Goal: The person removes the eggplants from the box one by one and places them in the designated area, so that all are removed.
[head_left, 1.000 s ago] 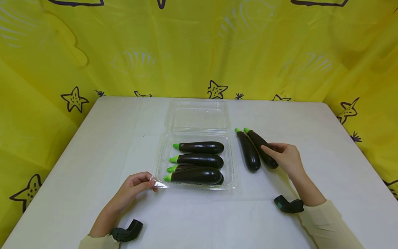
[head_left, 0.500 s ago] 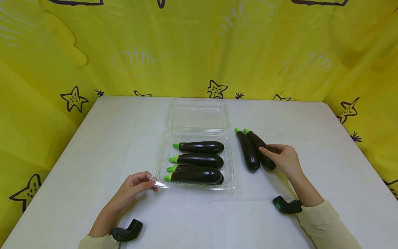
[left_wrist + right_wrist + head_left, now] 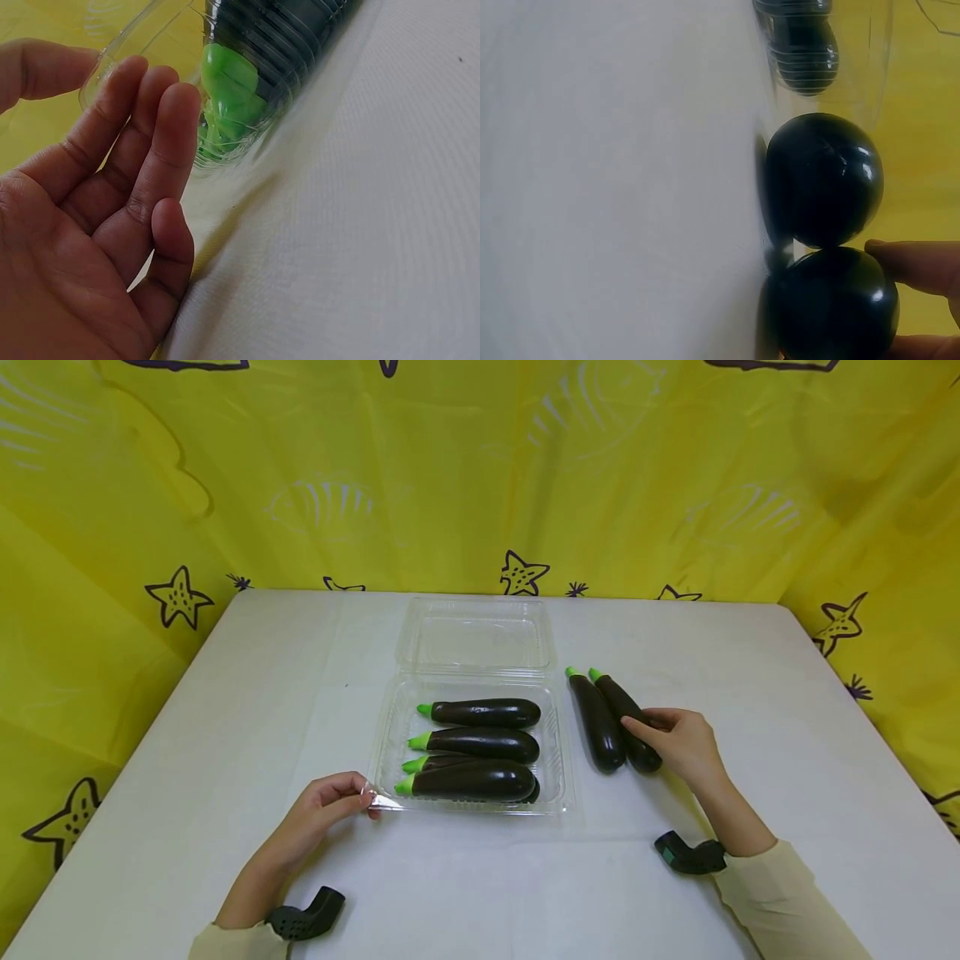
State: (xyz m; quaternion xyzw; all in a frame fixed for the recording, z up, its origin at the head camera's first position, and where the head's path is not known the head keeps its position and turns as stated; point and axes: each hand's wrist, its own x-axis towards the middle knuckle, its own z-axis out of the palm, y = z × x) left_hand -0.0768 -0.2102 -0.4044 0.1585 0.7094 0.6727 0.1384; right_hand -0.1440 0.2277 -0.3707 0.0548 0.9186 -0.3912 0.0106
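A clear plastic clamshell box [image 3: 564,777] lies with its lid [image 3: 476,637] folded back behind it. Several dark eggplants with green stems, such as the front one [image 3: 472,781], lie crosswise inside. My left hand [image 3: 330,810] pinches the box's front left corner rim [image 3: 94,79] between thumb and forefinger. To the right of the box, two eggplants lie side by side on the table. My right hand [image 3: 681,745] grips the right-hand eggplant [image 3: 617,700] near its thick end. The left-hand eggplant [image 3: 598,727] touches it in the right wrist view.
A white cloth [image 3: 495,885] covers the table. Yellow patterned curtains [image 3: 465,485] stand close behind and at both sides. Each wrist carries a black camera mount, the left one [image 3: 307,917] and the right one [image 3: 688,853] both near the tabletop.
My right hand has shifted slightly left, bringing the thick end of its eggplant closer to the neighbouring one. The left hand and the box have stayed in place.
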